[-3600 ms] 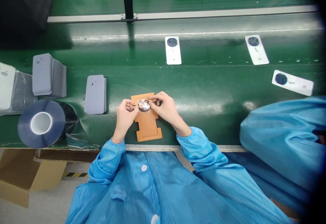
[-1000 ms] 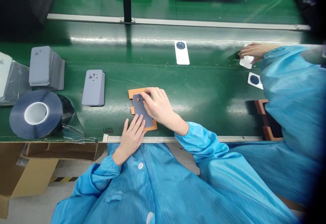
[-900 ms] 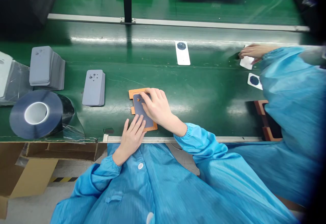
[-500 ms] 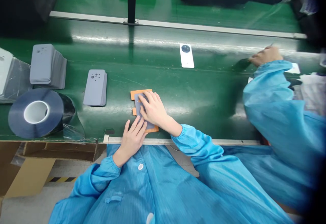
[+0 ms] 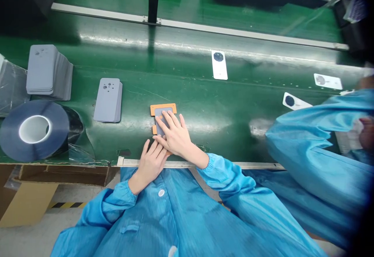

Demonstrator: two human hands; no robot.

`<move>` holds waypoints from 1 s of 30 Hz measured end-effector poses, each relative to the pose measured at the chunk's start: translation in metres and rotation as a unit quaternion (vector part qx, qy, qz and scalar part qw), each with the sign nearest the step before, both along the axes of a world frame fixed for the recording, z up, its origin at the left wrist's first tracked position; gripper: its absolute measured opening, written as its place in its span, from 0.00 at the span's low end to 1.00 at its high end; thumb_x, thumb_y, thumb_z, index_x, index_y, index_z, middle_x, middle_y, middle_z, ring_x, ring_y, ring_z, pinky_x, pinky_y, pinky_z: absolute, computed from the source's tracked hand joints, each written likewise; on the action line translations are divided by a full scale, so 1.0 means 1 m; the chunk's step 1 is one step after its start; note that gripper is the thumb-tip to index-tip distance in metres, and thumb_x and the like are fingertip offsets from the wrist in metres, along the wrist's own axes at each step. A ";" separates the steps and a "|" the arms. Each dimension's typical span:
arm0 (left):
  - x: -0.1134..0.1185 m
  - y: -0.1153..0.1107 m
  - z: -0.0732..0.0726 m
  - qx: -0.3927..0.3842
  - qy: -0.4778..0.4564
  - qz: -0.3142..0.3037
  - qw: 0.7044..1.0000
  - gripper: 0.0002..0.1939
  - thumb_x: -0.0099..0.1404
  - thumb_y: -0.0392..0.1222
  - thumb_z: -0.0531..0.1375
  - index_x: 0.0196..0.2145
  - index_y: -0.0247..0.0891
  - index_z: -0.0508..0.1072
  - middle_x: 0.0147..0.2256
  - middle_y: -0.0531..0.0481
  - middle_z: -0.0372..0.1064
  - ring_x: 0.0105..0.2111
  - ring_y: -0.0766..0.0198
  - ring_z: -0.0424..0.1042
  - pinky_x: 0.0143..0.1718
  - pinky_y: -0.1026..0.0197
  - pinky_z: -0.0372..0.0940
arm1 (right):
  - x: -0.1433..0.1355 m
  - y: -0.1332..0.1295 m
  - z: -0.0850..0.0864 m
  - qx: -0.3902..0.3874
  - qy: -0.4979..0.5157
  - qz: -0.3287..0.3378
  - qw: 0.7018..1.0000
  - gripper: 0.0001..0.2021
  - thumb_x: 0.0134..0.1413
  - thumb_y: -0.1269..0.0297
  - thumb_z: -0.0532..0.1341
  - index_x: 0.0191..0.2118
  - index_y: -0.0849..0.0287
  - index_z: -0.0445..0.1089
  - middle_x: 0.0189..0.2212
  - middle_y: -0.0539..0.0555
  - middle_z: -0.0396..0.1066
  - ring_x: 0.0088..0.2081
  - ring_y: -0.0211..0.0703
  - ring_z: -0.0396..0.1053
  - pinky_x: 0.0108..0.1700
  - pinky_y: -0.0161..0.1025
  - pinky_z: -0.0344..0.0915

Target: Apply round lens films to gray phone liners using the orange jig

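Observation:
A thin grey phone-back-shaped sheet [image 5: 158,127] lies in an orange fixture [image 5: 161,110] near the table's front edge. My right hand [image 5: 176,133] rests flat over the sheet, fingers spread and pointing up and left. Just below it, my left hand [image 5: 151,162] lies with its fingers stretched out on the lower end of the fixture. The right thumb overlaps the left fingertips, and together they hide the lower part of the sheet. Neither hand grips anything. To the left stands a short stack of similar grey sheets [image 5: 106,103] with camera holes.
At far left are a taller stack of grey sheets [image 5: 41,72] and a large roll of film [image 5: 10,134]. White phone back panels [image 5: 219,71] lie further back and to the right. A co-worker's blue sleeve [image 5: 304,132] reaches in at right. Behind stands a black post [image 5: 153,0].
My right hand has shifted slightly toward me, uncovering more of the sheet's upper part. The co-worker's hand has moved to the right, exposing white panels there. The view has shifted a little.

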State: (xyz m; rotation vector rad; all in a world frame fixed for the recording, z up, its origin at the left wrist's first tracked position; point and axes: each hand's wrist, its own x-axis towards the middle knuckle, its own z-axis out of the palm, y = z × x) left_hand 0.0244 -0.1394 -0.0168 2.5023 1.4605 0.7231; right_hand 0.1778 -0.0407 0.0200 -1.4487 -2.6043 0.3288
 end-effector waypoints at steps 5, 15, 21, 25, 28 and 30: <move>-0.001 -0.001 -0.001 -0.006 -0.001 -0.003 1.000 0.19 0.75 0.37 0.58 0.60 0.34 0.74 0.59 0.37 0.75 0.64 0.44 0.69 0.71 0.37 0.51 | -0.014 0.014 0.000 0.015 0.016 -0.037 0.999 0.38 0.69 0.38 0.53 0.71 0.63 0.62 0.69 0.71 0.59 0.67 0.69 0.56 0.71 0.68 0.46; 0.004 0.002 0.009 -0.034 -0.042 0.022 0.998 0.26 0.74 0.36 0.57 0.67 0.38 0.66 0.66 0.38 0.67 0.69 0.47 0.63 0.70 0.38 0.53 | 0.019 0.021 0.000 0.047 0.134 -0.090 0.986 0.22 0.71 0.51 0.57 0.57 0.61 0.76 0.61 0.67 0.69 0.61 0.61 0.66 0.68 0.61 0.58; 0.010 -0.001 0.012 -0.059 -0.105 0.036 0.992 0.27 0.71 0.40 0.61 0.67 0.42 0.67 0.68 0.37 0.64 0.71 0.45 0.59 0.69 0.34 0.55 | 0.044 0.005 -0.007 -0.045 0.192 -0.140 0.970 0.21 0.68 0.53 0.60 0.57 0.61 0.76 0.62 0.68 0.68 0.63 0.62 0.67 0.66 0.61 0.65; 0.013 0.001 0.023 -0.078 -0.217 0.060 0.971 0.27 0.71 0.43 0.62 0.66 0.43 0.66 0.67 0.36 0.64 0.70 0.45 0.61 0.68 0.37 0.59 | 0.042 -0.006 -0.003 -0.106 0.277 -0.151 0.943 0.25 0.67 0.53 0.62 0.64 0.59 0.71 0.66 0.66 0.65 0.66 0.58 0.66 0.68 0.57 0.64; 0.010 0.005 0.029 -0.116 -0.327 0.108 0.931 0.26 0.72 0.49 0.61 0.64 0.42 0.67 0.64 0.36 0.67 0.65 0.47 0.66 0.64 0.42 0.65 | 0.038 -0.011 0.014 -0.117 0.341 -0.136 0.923 0.24 0.69 0.55 0.61 0.65 0.57 0.70 0.67 0.64 0.65 0.67 0.55 0.65 0.69 0.55 0.62; 0.005 0.009 0.031 -0.150 -0.402 0.152 0.890 0.29 0.73 0.55 0.59 0.66 0.41 0.64 0.61 0.35 0.70 0.59 0.47 0.72 0.58 0.45 0.69 | 0.033 -0.015 0.027 -0.158 0.361 -0.064 0.917 0.22 0.70 0.56 0.59 0.66 0.56 0.69 0.65 0.62 0.69 0.67 0.53 0.66 0.69 0.53 0.63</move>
